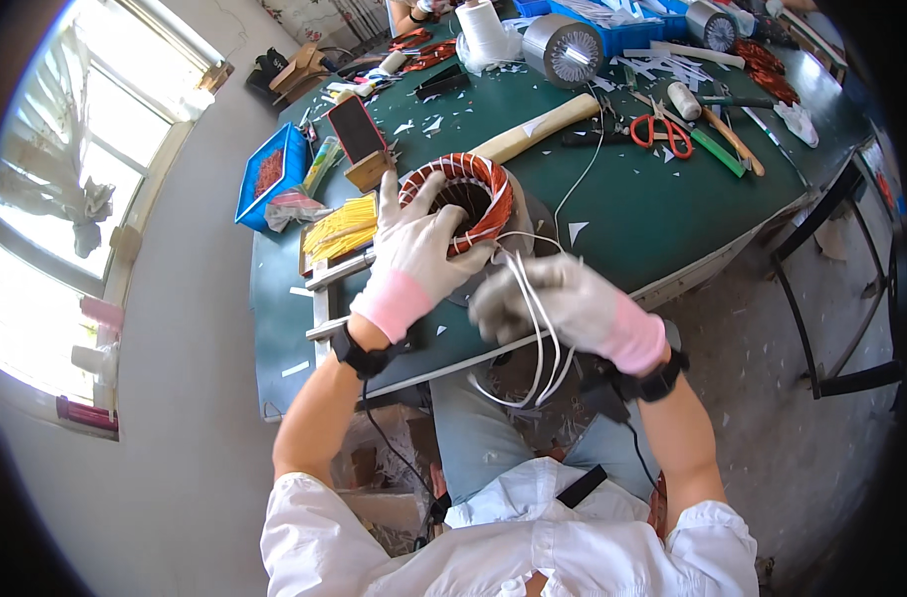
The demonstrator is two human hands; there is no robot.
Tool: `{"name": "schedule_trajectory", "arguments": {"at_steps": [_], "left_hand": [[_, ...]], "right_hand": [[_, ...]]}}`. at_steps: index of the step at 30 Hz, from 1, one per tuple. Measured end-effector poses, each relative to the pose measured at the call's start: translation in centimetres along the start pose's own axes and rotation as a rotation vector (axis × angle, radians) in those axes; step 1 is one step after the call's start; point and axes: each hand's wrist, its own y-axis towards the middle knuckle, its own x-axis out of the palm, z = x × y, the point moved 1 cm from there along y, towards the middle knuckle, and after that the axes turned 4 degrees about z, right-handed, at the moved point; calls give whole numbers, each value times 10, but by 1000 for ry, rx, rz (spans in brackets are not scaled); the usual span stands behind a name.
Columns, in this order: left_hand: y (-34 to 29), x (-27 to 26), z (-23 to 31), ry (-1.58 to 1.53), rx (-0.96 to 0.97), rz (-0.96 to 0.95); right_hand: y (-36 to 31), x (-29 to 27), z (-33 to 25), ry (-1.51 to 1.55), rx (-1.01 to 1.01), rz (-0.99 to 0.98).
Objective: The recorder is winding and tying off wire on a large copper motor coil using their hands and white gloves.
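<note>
The left hand (418, 244), spread on the coil (491, 187), should steady it; the right hand (573, 298), its grip too blurred to tell, should guide the cord (518, 404) gently.

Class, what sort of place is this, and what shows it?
Probably a workshop for electric motor parts. A ring of copper-coloured wire is under the gloved left hand, a metal cylinder lies farther back, and red-handled scissors lie on the green table.

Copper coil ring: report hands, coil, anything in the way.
Left hand spread over copper coil ring, laced in white. Right hand blurred, grip unclear. White cord loops before that hand, possibly in the way.
</note>
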Motion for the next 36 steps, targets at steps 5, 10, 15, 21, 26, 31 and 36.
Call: {"name": "schedule_trajectory", "arguments": {"at_steps": [5, 10, 15, 21, 26, 31, 36], "left_hand": [[3, -8, -6, 296, 178, -189], [-1, -1, 17, 175, -40, 288], [-17, 21, 14, -212, -8, 488], [-20, 23, 23, -381, -36, 419], [-20, 27, 15, -380, 156, 486], [-23, 27, 11, -193, 249, 479], [-23, 27, 12, -249, 258, 497]], "right_hand": [[49, -6, -9, -178, -207, 46], [93, -24, 10, -1565, -1213, 568], [-10, 10, 3, -1178, -302, 470], [-367, -140, 89, 264, -77, 1469], [-257, -97, 62, -250, -230, 1821], [-15, -11, 11, -1310, -438, 842], [-4, -7, 50, 309, 11, 483]]}}
